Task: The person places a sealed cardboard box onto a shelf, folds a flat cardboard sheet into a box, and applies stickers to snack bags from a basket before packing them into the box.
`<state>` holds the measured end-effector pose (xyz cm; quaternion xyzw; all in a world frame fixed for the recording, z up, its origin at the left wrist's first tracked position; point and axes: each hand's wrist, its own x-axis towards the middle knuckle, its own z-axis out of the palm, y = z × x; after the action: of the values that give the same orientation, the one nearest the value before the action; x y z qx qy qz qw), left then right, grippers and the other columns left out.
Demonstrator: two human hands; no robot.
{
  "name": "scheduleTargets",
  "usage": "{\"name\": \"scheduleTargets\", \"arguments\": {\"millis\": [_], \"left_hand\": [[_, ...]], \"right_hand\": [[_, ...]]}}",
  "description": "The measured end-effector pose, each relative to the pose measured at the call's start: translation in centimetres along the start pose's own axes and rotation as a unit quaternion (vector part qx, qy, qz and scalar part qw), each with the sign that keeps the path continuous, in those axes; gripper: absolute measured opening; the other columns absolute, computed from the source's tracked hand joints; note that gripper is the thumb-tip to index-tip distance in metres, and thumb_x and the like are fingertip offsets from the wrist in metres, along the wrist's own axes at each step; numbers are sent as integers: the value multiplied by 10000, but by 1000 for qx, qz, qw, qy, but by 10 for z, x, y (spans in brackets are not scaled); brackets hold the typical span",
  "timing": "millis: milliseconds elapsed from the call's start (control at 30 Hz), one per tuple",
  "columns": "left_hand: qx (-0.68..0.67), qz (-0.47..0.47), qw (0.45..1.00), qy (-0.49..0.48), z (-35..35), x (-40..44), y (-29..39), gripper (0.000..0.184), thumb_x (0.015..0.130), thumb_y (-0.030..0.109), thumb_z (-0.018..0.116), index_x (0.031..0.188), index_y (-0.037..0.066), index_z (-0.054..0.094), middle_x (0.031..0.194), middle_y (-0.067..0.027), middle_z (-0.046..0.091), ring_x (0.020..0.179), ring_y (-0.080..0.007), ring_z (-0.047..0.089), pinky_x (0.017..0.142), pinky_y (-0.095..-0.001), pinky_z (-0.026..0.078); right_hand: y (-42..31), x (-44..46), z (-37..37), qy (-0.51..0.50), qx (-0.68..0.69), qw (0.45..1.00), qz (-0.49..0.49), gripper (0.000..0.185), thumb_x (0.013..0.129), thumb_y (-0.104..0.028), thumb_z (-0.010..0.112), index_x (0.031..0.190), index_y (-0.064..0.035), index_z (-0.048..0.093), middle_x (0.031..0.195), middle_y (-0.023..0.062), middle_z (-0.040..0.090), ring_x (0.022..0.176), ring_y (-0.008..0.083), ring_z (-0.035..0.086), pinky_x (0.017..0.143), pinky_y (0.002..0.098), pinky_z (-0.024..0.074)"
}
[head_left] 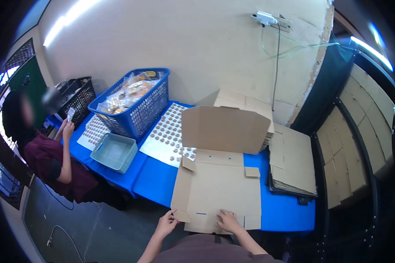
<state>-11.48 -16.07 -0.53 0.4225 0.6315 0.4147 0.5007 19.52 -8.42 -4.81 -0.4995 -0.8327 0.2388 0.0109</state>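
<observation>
On the worktop (156, 182) lies the box (224, 188). My left grip (166, 224) is clamped on its corner flap (182, 216). My right grip (229, 222) rests flat there, fingers apart.

The face of the co-worker (59, 166) is blurred, and the item (70, 115) in their hands (67, 127) is too small to identify. The brown pieces (170, 127) are too small to name. The raised cardboard panel (224, 131) hides part of the stack (243, 103) behind it. The bottom edge cuts off the left forearm (152, 247).
</observation>
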Motion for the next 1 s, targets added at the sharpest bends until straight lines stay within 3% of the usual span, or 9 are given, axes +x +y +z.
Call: {"name": "scheduleTargets", "arguments": {"millis": [100,367,400,433,500,633,700,833,1000], "left_hand": [[134,66,984,101,24,1,24,231,805,106,634,984,-35,673,735,-123,670,731,-140,674,654,-273,524],[300,54,951,51,64,30,21,457,979,376,417,1109,-8,628,851,-244,670,872,-353,667,835,-435,501],[369,-7,929,-4,70,25,30,476,998,389,317,1296,76,517,1183,-323,545,1164,-423,509,993,-508,390],[367,-8,930,-4,78,17,37,476,998,389,317,1296,76,517,1183,-323,545,1164,-423,509,993,-508,390],[418,-61,905,47,95,6,48,481,989,409,340,1403,172,399,1459,-337,180,1339,-455,253,1080,-519,275],[415,-53,906,68,108,10,28,469,964,296,418,1425,226,369,1497,-300,10,1376,-453,135,1114,-470,232],[115,114,986,39,100,15,5,548,886,127,472,1420,216,387,1466,-282,139,1373,-417,173,1122,-426,227],[14,79,997,16,92,8,17,646,794,-3,465,1417,148,386,1425,-183,274,1340,-292,295,1117,-380,249],[-97,126,986,53,110,1,-11,550,779,-158,437,1272,74,511,1438,-158,355,1364,-282,330,1059,-365,352]], "right_hand": [[1,-37,-8,0,28,998,55,568,740,-271,721,1264,-136,549,1374,131,418,1260,338,373,1044,498,282],[5,-41,-14,22,53,995,81,725,594,-141,832,1250,-135,523,1407,96,342,1291,333,329,1023,483,311],[0,-43,-19,31,32,996,71,698,591,-145,834,1216,-117,524,1388,105,354,1285,332,333,1014,487,315],[-3,-43,-24,42,8,997,59,672,587,-150,836,1181,-99,525,1368,113,366,1279,332,338,1005,491,319],[8,-34,-11,71,0,997,38,624,599,-179,830,1136,-107,521,1307,114,406,1235,323,370,984,487,317],[21,-17,-1,86,-14,996,10,500,646,-222,795,1053,-124,522,1089,99,522,1102,289,464,920,471,325],[24,-21,-7,56,-10,998,22,504,688,-255,775,1091,-111,508,1021,91,569,1039,278,501,909,466,322],[24,-41,-51,-131,186,969,99,759,688,-323,797,1302,-131,394,1142,115,548,1121,277,476,937,480,300],[45,-80,-20,-32,-83,996,-24,1040,585,-277,854,1431,-171,260,1383,171,323,1295,368,308,1013,535,277]]}}
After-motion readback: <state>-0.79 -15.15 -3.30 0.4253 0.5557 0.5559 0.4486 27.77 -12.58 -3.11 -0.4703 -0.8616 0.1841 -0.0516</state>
